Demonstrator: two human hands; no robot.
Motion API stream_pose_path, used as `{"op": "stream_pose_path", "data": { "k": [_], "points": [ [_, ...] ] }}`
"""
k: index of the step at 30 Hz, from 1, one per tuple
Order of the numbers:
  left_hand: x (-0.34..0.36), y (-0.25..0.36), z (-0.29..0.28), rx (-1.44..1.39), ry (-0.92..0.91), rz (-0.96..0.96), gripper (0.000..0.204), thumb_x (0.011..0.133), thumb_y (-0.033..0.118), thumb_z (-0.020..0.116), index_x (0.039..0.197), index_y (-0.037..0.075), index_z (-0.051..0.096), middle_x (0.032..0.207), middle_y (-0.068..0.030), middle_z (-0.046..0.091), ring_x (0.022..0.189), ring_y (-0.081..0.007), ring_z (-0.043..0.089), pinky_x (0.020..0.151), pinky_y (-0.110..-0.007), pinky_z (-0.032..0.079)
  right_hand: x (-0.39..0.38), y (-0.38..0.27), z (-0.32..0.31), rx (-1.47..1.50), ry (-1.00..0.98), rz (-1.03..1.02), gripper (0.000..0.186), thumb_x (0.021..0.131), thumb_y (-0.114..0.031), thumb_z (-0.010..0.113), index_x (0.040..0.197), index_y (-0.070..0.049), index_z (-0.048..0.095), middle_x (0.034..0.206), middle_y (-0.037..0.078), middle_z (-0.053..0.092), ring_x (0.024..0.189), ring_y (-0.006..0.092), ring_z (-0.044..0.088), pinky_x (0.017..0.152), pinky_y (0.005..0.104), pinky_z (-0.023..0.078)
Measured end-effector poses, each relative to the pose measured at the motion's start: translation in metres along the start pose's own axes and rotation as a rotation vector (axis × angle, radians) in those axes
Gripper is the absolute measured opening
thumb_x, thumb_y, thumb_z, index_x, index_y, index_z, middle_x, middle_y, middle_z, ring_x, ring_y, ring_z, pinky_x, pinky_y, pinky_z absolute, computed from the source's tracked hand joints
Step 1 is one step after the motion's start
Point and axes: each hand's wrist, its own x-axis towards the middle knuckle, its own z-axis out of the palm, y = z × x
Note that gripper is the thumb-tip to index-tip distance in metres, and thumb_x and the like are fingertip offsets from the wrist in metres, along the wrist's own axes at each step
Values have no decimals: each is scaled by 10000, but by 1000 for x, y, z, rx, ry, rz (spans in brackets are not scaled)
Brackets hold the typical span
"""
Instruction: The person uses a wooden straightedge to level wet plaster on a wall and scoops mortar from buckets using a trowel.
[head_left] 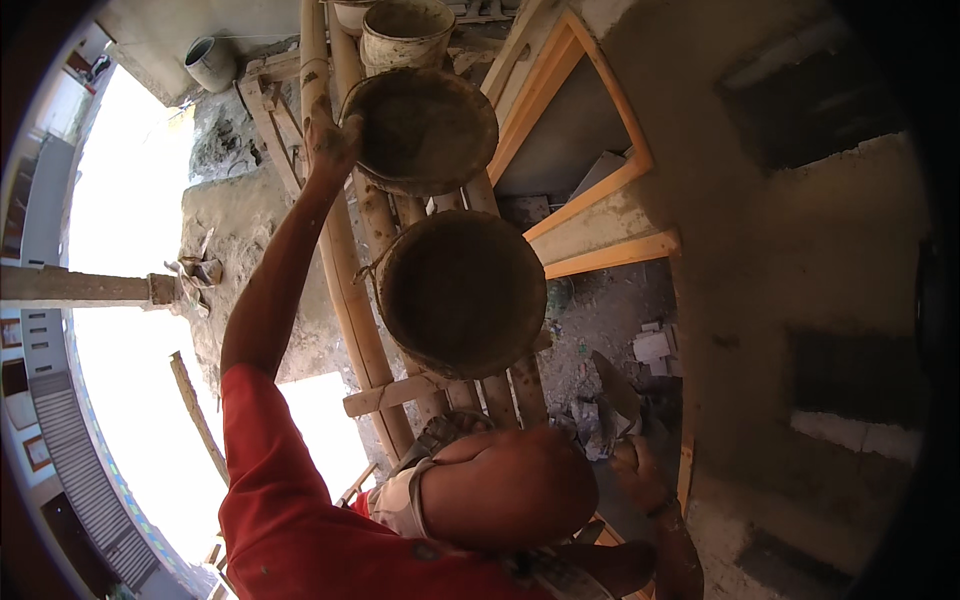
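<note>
Left hand (332, 145) appears to grasp the far tub (425, 130) at its left rim, thumb at the edge; the fingers' full hold is hard to make out. That tub lies just beyond the near tub (462, 295), the landmark here, and to the right of the left hand, which is the nearer of the two hands to it. Both tubs are round, with no long axis, mouths towards the head; their insides are too dark to read. I cannot tell whether the far tub rests on the bamboo poles (375, 350) or is lifted.

Reaching forward past the near tub's left side, the left arm is almost straight. Right of the near tub and closer to the body, the right hand (640, 475) is closed around a trowel (615, 390), its blade pointing forward and slightly left. A bucket (405, 50) stands beyond both tubs.
</note>
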Motion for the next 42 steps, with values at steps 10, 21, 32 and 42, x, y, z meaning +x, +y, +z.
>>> {"op": "stream_pose_path", "data": {
  "k": [10,21,32,42],
  "points": [
    [97,1,58,270,-88,220,602,786,318,617,1273,-7,475,1114,-283,586,1087,-436,536,971,-471,405,-5,-11,-9,22,-56,142,473,840,-293,634,1183,-6,480,966,229,621,954,412,602,773,431,483],
    [-81,-77,-31,186,219,-207,711,783,259,660,1337,-63,351,1296,-293,435,1209,-423,426,1029,-463,330,56,-120,-55,-272,-155,-83,462,855,-199,595,1278,-62,473,1034,200,623,896,396,617,741,436,504],
    [-145,-123,15,432,-167,-603,824,828,470,626,1400,8,256,1179,-285,527,1042,-434,566,889,-476,454,166,-248,-20,-655,-261,-370,364,866,-226,577,1187,-81,482,941,185,583,856,381,625,728,482,501],
    [-143,-122,9,469,-156,-629,827,801,461,659,1364,-9,278,1115,-291,543,1011,-422,581,834,-472,486,190,-245,-21,-547,-250,-379,362,861,-221,576,1162,-52,468,884,215,622,823,408,617,730,498,492]
  ]
}}
